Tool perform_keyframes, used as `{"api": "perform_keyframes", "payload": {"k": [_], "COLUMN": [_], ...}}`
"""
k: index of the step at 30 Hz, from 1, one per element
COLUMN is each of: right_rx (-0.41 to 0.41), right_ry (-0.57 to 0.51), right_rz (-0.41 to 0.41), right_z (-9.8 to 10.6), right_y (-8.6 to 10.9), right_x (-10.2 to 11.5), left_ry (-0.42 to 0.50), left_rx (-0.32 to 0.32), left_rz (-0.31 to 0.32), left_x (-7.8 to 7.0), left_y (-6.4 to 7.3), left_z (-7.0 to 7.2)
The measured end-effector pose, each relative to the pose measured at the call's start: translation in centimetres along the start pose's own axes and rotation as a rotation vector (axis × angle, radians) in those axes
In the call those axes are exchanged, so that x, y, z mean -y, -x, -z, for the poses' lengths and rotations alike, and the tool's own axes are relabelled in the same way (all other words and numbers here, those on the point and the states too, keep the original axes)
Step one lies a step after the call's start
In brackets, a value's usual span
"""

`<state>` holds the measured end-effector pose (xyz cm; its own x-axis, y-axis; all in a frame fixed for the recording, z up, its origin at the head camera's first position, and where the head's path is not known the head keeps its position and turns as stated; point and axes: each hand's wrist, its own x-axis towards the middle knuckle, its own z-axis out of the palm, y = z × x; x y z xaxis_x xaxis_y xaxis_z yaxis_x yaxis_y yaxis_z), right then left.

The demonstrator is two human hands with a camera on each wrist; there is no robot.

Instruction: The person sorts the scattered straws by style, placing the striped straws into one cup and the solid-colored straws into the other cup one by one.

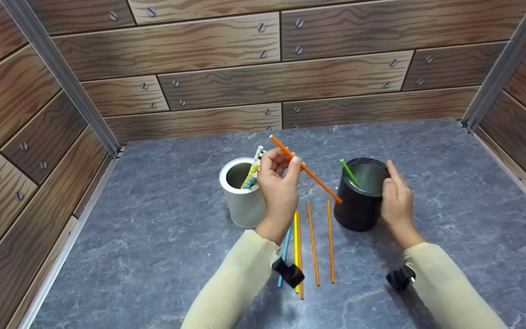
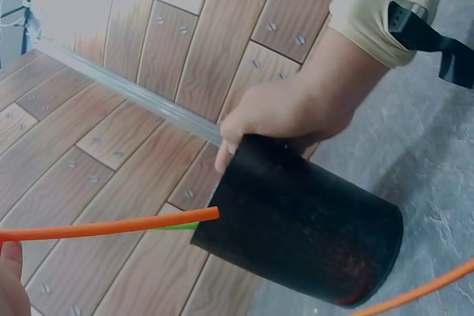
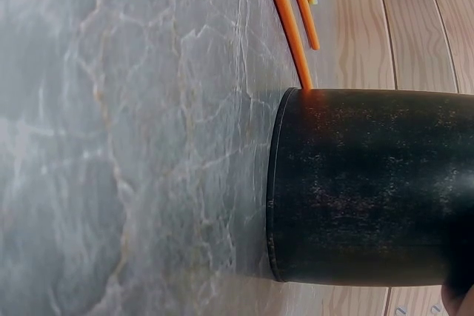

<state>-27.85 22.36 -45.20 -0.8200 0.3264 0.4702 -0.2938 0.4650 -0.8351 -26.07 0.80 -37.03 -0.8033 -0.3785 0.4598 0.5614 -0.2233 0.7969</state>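
My left hand (image 1: 281,187) pinches an orange straw (image 1: 316,177) between thumb and fingers. The straw slants down to the right, its lower end overlapping the wall of a black can (image 1: 358,212) in the head view. At the can's right side, my right hand (image 1: 397,201) grips it near the rim. A green straw (image 1: 349,172) leans inside that can and sticks out over the rim. In the left wrist view the orange straw (image 2: 111,226) points at the black can (image 2: 296,220), near its mouth. The right wrist view shows the can's dark side (image 3: 370,183) and its base at the tabletop.
Behind my left hand stands a white can (image 1: 242,205) with several patterned straws (image 1: 250,176). On the grey marbled tabletop (image 1: 162,246) lie three orange straws (image 1: 313,244), a yellow straw (image 1: 296,251) and a blue straw (image 1: 286,251). Wood-patterned walls (image 1: 217,87) enclose the back and sides.
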Motion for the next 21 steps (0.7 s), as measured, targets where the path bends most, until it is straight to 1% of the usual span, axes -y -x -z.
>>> {"api": "perform_keyframes", "payload": {"k": [4,8,11,17,21], "right_rx": [0.001,-0.003,-0.012,-0.010,-0.008], "right_ry": [-0.004,-0.017,-0.014,-0.007,0.000], "right_rz": [0.006,0.021,0.027,0.009,0.003], "right_z": [0.0,0.0,-0.1,0.0,-0.1], "right_y": [0.1,0.1,0.0,0.1,0.1], "right_x": [0.0,0.0,-0.1,0.1,0.2], "left_ry": [0.061,0.124,0.143,0.189,0.181], "left_rx": [-0.011,0.004,0.019,0.012,0.015], "left_rz": [0.002,0.024,0.030,0.018,0.016], "left_x": [-0.3,-0.3,-0.1,0.5,0.9], "left_y": [0.0,0.2,0.3,0.5,0.7], "left_z": [-0.4,-0.5,-0.6,-1.3,-1.7]}}
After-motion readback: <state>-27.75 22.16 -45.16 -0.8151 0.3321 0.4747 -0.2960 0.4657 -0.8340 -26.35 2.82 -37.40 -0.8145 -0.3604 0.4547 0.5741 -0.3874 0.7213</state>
